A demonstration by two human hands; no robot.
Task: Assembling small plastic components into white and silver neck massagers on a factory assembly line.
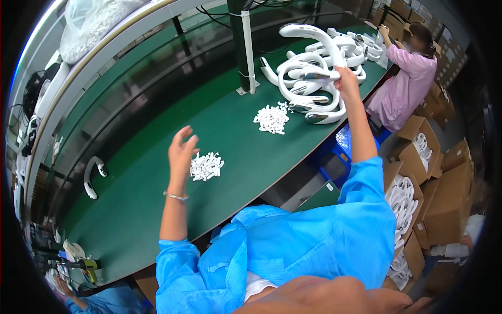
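Note:
My right hand (pixel 347 82) reaches out to the far right, closed on a white U-shaped neck fan (pixel 320 37) at the edge of a heap. The fan's curved arm rises above the others. Below and around it lie more white neck fans (pixel 312 99), tangled together, some with shiny silvery ends. My left hand (pixel 182 154) hovers over the green table with fingers apart and nothing in them. Right beside it is a small pile of white plastic parts (pixel 207 166). Another pile of such parts (pixel 272 119) lies between that one and the fans.
A single white neck fan (pixel 90 178) rests on the green table (pixel 136 209) at left. A dark post (pixel 242 52) stands at the back. A co-worker in pink (pixel 402 78) is at far right. Cardboard boxes (pixel 418 149) of white parts, a blue stool (pixel 340 149) and a green-black power tool (pixel 89 266) surround me.

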